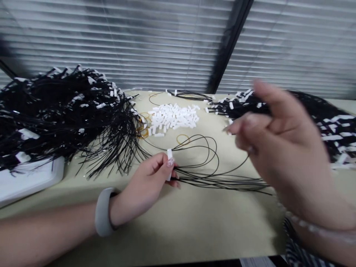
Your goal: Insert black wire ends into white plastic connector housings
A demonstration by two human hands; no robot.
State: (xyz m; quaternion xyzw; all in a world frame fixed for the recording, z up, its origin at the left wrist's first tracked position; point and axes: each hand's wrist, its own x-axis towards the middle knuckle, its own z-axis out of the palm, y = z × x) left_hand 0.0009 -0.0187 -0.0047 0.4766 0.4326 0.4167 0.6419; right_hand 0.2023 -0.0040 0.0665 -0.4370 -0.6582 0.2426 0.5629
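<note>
My left hand [151, 174] is closed, its thumb and fingers pinching white connectors [169, 154] at the ends of several thin black cables [222, 181]. From there the cables fan out to the right, and some bend back in loops. Blurred by motion, my right hand [280, 144] is raised above the table on the right with its fingers curled. One black cable [240, 167] rises from the bundle into the curled fingers; its end is hidden there. Between and beyond my hands lies a pile of small white connectors [175, 116].
A big heap of black cables [50, 111] with white ends covers the left side, partly over a white tray [33, 181]. Another cable heap [319, 107] lies at right behind my right hand. A yellow rubber band [183, 139] rests mid-table. Blinds [155, 44] stand behind.
</note>
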